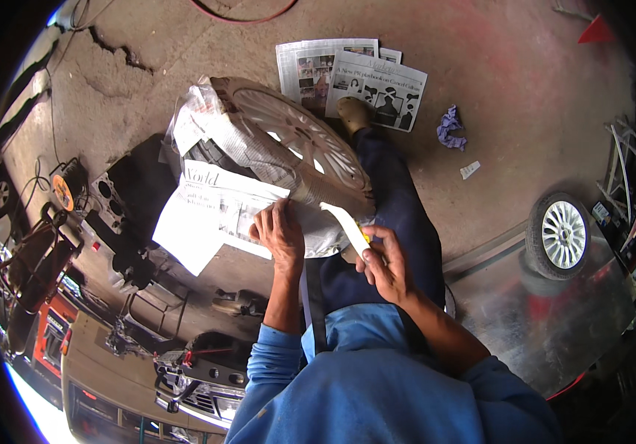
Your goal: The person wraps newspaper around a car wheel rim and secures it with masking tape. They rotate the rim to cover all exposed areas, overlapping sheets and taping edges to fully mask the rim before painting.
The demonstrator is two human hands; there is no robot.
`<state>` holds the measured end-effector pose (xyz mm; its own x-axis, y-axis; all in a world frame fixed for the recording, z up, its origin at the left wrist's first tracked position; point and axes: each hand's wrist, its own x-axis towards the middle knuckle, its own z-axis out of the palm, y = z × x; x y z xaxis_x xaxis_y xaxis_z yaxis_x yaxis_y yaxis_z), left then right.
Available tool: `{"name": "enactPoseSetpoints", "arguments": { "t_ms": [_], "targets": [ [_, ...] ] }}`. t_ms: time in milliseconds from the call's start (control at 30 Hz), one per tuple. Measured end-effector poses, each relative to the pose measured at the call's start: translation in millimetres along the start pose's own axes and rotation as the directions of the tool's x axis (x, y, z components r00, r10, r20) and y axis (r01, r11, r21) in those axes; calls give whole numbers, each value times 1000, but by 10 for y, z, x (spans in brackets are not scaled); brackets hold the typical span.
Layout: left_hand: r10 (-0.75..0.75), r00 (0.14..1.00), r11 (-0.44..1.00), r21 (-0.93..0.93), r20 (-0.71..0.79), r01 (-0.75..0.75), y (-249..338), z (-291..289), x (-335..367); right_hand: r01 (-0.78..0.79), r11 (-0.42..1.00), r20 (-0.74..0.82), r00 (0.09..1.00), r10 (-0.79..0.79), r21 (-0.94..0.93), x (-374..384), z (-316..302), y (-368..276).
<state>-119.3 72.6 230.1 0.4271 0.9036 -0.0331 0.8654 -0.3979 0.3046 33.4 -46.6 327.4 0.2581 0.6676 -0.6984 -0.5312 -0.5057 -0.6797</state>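
Mid-frame, the right hand [386, 268] held a pale tape strip [345, 224]; the left hand [281, 232] bunched on newspaper [238, 206], its grip unclear

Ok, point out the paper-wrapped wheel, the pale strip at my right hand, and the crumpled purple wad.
Paper-wrapped wheel [304, 136], head view: on the spokes near its centre.
Pale strip [346, 224], head view: mid-length.
Purple wad [450, 129], head view: crumpled middle.
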Motion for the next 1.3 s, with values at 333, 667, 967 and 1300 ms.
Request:
{"name": "enactPoseSetpoints", "arguments": {
  "t_ms": [333,667,967,1300],
  "targets": [
    [-134,901,942,-230,414,246,92,-487,136,5,986,154,988,21,-165,179,216,58],
    [-149,785,876,-288,601,387,73,-620,225,-10,953,223,971,81,-303,223,280,-7],
    [-130,777,886,-279,616,370,29,-602,249,30,980,240,971,18,-195,229,278,31],
    [-116,752,879,-285,649,382,-23,-609,277,58,981,266,964,-7,-186,204,279,40]
  ]
}}
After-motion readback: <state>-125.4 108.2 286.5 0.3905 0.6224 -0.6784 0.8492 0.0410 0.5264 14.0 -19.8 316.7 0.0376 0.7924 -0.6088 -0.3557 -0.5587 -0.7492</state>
